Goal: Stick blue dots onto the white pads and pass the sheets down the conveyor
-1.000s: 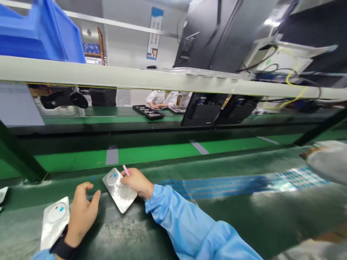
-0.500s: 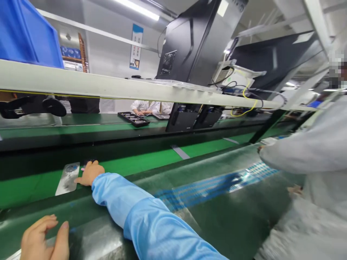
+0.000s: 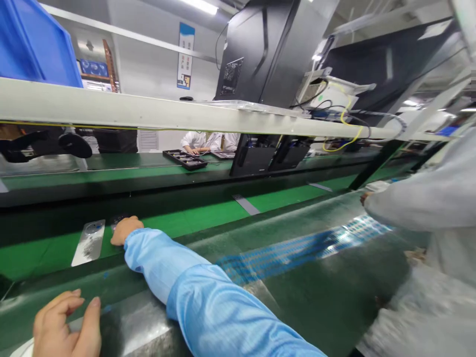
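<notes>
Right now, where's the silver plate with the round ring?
Head view, left side: the silver plate lies on the green belt, just left of the right hand, with a small gap.

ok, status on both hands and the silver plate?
Bare left hand: open, thumb spread. Blue-sleeved right hand: at a small dark item, grip hidden. Flat, rectangular silver plate: on the bright green belt, neither hand covering it.

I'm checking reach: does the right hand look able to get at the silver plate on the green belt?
Probably yes: the right hand is over the green belt, close beside the silver plate, with nothing visible blocking it.
</notes>
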A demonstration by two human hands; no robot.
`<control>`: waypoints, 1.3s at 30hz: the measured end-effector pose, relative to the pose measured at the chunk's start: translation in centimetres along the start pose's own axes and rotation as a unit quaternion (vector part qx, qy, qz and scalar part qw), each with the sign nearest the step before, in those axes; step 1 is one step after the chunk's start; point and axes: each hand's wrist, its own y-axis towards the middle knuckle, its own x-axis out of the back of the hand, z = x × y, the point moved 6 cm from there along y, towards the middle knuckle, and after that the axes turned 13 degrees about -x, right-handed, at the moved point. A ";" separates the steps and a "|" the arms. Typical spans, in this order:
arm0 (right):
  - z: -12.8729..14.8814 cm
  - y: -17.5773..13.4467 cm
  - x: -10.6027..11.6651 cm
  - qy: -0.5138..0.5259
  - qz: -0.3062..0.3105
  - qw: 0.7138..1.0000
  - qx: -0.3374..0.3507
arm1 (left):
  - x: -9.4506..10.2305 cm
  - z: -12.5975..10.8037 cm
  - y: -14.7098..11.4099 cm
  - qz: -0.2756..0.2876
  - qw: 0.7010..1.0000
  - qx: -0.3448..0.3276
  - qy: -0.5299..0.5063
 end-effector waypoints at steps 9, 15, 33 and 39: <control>-2.1 2.4 -0.9 -0.002 0.003 1.000 -0.026 | 0.5 -2.6 -0.2 -0.043 0.998 -0.037 0.013; -3.0 2.1 0.6 0.083 -0.034 0.994 -0.063 | 0.3 -1.4 -0.2 -0.035 0.999 0.004 -0.030; -13.9 -10.0 2.7 0.363 0.003 0.927 0.094 | 11.4 5.9 0.9 -0.024 0.988 0.098 0.117; -16.6 -15.9 0.0 0.163 -0.090 0.962 0.199 | 19.6 12.8 -2.9 0.222 0.934 0.186 0.208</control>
